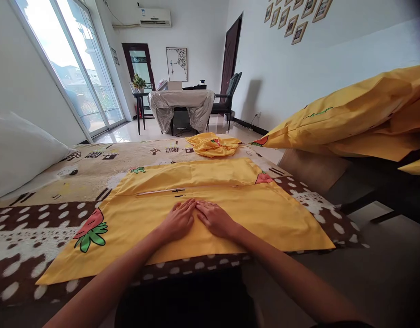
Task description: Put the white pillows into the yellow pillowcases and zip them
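Note:
A yellow pillowcase (264,223) lies spread out flat, printed with red fruit and green leaves near its corners. Across its upper part runs a slit-like opening (158,192) with a pale edge and small black marks beside it. My left hand (179,219) rests palm down on the cloth, just below this opening. Touching it at the fingertips, my right hand (215,219) also lies flat on the pillowcase. Both hands have their fingers stretched out, and neither grips the fabric. Beyond the far edge sits a crumpled yellow cloth (213,145).
Under the pillowcase is a brown and cream patterned blanket (53,214). A white pillow (22,146) stands at the left. More yellow fabric (360,114) is heaped at the right. Farther back are a covered table (182,102) and a dark chair (230,93).

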Motion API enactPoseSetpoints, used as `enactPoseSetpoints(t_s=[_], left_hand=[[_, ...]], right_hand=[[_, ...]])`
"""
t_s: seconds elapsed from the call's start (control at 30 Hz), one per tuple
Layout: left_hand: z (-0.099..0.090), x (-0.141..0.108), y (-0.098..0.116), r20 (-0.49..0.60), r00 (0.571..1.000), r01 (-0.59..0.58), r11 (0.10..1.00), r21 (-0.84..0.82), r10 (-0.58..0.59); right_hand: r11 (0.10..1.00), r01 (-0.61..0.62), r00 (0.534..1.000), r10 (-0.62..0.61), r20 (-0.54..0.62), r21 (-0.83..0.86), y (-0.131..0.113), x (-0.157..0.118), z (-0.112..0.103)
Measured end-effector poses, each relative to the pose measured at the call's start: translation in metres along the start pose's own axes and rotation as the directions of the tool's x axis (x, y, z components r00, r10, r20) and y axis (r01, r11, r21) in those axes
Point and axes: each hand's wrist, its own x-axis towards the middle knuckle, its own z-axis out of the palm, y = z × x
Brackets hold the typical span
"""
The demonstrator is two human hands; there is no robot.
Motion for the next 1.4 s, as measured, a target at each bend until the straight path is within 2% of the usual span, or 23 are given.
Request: enactPoseSetpoints(t_s=[0.13,0.27,0.37,0.43,0.5,0.6,0.7,0.8,1.0,1.4], left_hand=[[-0.001,-0.011,-0.036,-0.012,0.997,0.076,0.997,-0.012,-0.076],[-0.005,-0.033,-0.079,-0.025,0.977,0.213,0.976,0.036,-0.212],[-0.009,-0.041,-0.091,-0.037,0.954,0.3,0.951,0.073,-0.298],[-0.009,-0.038,-0.085,-0.052,0.942,0.333,0.94,0.078,-0.33],[-0.007,-0.029,-0.067,-0.067,0.945,0.324,0.943,0.077,-0.319],[-0.001,-0.008,-0.034,-0.074,0.977,0.204,0.977,0.069,-0.199],[0.004,0.012,-0.014,-0.075,0.993,0.098,0.994,0.052,-0.094],[0.006,0.02,-0.018,-0.081,0.992,0.096,0.995,0.029,-0.093],[0.004,0.012,-0.043,-0.083,0.984,0.159,0.987,-0.009,-0.159],[0.003,0.009,-0.04,-0.091,0.982,0.168,0.986,-0.002,-0.168]], right_hand=[[0.991,-0.122,0.992,0.123,0.02,-0.056,0.025,-0.01,-0.01],[0.957,-0.27,0.962,0.273,0.01,-0.107,0.061,-0.028,-0.024],[0.924,-0.361,0.931,0.364,0.004,-0.124,0.073,-0.034,-0.03],[0.915,-0.387,0.92,0.391,0.016,-0.115,0.065,-0.032,-0.028],[0.933,-0.347,0.935,0.352,0.045,-0.092,0.047,-0.023,-0.022],[0.973,-0.216,0.973,0.222,0.071,-0.075,0.014,-0.002,-0.008],[0.983,-0.147,0.986,0.154,0.058,-0.106,-0.002,0.018,0.004],[0.984,-0.129,0.989,0.137,0.058,-0.122,0.002,0.027,0.005],[0.981,-0.143,0.987,0.15,0.049,-0.129,0.019,0.022,-0.002],[0.978,-0.145,0.989,0.148,0.011,-0.152,0.016,0.021,0.001]])
